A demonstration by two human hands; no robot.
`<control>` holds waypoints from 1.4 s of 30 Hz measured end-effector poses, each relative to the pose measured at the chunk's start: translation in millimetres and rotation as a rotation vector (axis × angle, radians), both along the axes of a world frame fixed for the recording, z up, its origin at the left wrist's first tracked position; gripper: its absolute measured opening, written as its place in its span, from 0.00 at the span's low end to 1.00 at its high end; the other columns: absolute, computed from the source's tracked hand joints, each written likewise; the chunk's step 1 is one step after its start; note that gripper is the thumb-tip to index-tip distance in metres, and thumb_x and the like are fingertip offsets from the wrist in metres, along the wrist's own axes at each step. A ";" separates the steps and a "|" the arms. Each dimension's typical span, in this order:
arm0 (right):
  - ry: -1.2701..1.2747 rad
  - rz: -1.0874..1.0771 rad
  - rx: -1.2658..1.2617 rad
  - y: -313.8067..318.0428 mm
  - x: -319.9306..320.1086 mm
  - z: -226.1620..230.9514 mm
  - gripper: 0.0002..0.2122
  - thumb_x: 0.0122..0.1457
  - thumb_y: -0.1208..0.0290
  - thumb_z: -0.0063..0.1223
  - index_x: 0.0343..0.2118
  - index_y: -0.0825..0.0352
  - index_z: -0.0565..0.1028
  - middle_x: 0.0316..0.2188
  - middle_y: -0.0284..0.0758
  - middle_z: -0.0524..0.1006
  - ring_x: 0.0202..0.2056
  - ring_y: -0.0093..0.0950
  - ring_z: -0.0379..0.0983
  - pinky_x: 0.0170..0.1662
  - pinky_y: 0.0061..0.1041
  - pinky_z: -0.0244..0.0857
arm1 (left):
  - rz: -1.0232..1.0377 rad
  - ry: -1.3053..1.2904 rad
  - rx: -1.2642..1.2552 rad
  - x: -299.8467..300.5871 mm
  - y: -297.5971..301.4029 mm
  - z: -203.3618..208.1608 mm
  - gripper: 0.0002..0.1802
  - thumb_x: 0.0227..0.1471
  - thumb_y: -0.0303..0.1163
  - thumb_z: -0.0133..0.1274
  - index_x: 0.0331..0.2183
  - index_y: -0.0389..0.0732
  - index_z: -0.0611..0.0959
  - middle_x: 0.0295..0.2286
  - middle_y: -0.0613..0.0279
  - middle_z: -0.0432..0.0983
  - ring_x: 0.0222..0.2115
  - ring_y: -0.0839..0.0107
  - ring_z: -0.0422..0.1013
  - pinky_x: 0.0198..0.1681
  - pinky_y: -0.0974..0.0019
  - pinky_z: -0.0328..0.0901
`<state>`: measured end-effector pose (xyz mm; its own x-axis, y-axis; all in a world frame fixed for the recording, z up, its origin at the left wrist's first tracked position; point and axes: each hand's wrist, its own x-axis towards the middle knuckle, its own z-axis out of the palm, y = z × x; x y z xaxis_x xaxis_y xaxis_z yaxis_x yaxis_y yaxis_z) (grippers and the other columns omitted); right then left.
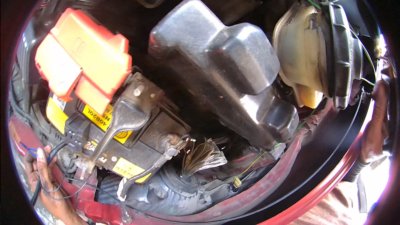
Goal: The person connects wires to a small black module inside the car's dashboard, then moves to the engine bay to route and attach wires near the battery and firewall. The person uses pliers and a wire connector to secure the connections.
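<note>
At the lower left, my left hand (48,183) is closed around a bundle of black cable (56,152), its thumb upright against it. Thin black wires loop across the wrist, and blue wires show by the fingers. The car battery (139,152), with yellow labels, sits right of this hand under a metal hold-down bracket (125,116). At the far right rim, my right hand (377,121) has its fingers up beside a thin green wire (366,56). Its fingers look bent in, but the rim and shadow hide what they grip.
An orange-red plastic cover (89,54) stands over the battery's far end. A shiny metal housing (237,54) fills the middle. Right of it is a yellowed round part (300,50) with a black ribbed ring. A small yellow connector (237,182) lies near the red body edge (287,208).
</note>
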<state>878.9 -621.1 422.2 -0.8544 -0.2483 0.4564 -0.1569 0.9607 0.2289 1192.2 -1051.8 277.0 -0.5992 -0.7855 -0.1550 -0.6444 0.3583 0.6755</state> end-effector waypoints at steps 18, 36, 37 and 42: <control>-0.238 0.643 -0.046 11.5 9.9 13.4 0.08 0.58 0.84 0.57 0.40 0.70 0.77 0.33 0.36 0.77 0.33 0.28 0.74 0.39 0.25 0.67 | -0.218 0.124 0.632 -30.6 47.6 29.0 0.22 0.51 0.41 0.67 0.41 0.39 0.79 0.41 0.62 0.72 0.40 0.76 0.69 0.44 0.70 0.67; -0.118 0.348 0.186 30.7 14.2 15.6 0.11 0.67 0.73 0.51 0.50 0.68 0.77 0.45 0.36 0.79 0.49 0.26 0.74 0.55 0.25 0.66 | -0.301 0.019 0.275 -14.0 36.4 14.1 0.28 0.52 0.43 0.64 0.47 0.37 0.72 0.39 0.62 0.65 0.41 0.74 0.63 0.41 0.71 0.61; -0.120 0.354 0.155 28.1 13.7 15.5 0.10 0.66 0.75 0.52 0.49 0.68 0.77 0.43 0.37 0.80 0.48 0.27 0.75 0.53 0.25 0.67 | -0.352 0.014 0.255 -14.4 34.3 13.1 0.27 0.52 0.43 0.64 0.45 0.38 0.72 0.38 0.62 0.65 0.41 0.74 0.62 0.41 0.71 0.60; -0.030 0.502 0.130 13.6 11.1 5.9 0.09 0.58 0.82 0.59 0.42 0.69 0.80 0.37 0.38 0.82 0.38 0.31 0.79 0.44 0.27 0.71 | -0.390 -0.027 0.347 -7.2 22.9 2.8 0.24 0.49 0.45 0.65 0.36 0.38 0.71 0.37 0.62 0.64 0.40 0.72 0.62 0.43 0.69 0.58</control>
